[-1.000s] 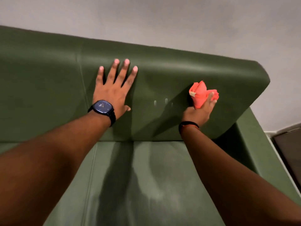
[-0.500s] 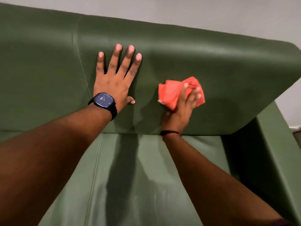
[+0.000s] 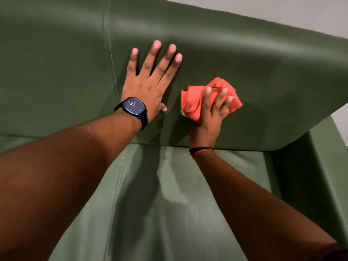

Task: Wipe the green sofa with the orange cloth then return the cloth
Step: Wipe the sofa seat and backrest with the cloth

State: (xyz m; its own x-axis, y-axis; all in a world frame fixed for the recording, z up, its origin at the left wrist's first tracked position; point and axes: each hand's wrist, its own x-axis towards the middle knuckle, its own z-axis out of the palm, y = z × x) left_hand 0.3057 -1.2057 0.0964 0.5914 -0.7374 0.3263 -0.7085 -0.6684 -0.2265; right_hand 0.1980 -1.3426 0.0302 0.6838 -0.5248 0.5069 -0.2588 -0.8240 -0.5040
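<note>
The green sofa point(image 3: 263, 72) fills the view, its backrest ahead and its seat cushion below. My left hand point(image 3: 148, 81) lies flat on the backrest with fingers spread and a dark watch on the wrist. Just to its right, my right hand point(image 3: 211, 113) presses the bunched orange cloth point(image 3: 195, 100) against the backrest, fingers closed over it. The cloth's lower part is hidden under my palm.
The sofa's right armrest point(image 3: 323, 166) rises at the right edge. A stitched seam point(image 3: 111, 53) runs down the backrest left of my left hand. A pale wall point(image 3: 301, 14) stands behind the sofa.
My right hand has slid the cloth leftward along the backrest, from near the right end to beside my left hand. The camera has moved closer to the sofa.
</note>
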